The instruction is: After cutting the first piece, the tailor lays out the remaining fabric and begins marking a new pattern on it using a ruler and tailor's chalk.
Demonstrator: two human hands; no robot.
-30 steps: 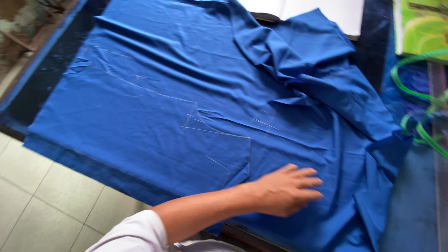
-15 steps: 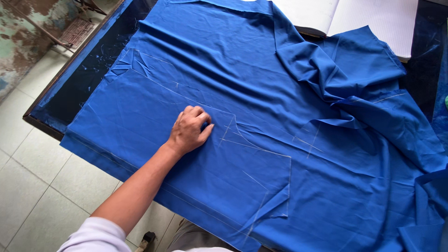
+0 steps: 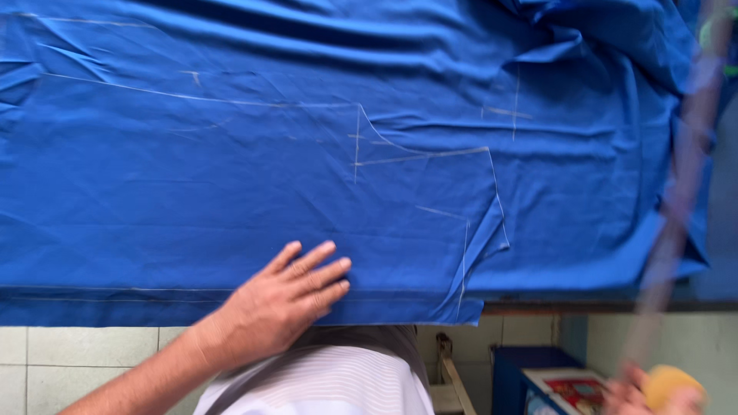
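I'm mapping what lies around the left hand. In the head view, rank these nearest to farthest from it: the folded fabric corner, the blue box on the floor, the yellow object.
From the left hand:
1. Folded fabric corner, to its right on the blue cloth.
2. Blue box, lower right, on the floor.
3. Yellow object, far lower right, in the right hand.

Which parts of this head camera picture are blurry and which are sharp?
Head view: the blue cloth with its chalk lines and the left hand are sharp under even light; the right hand, its yellow thing and the long stick are smeared by motion.
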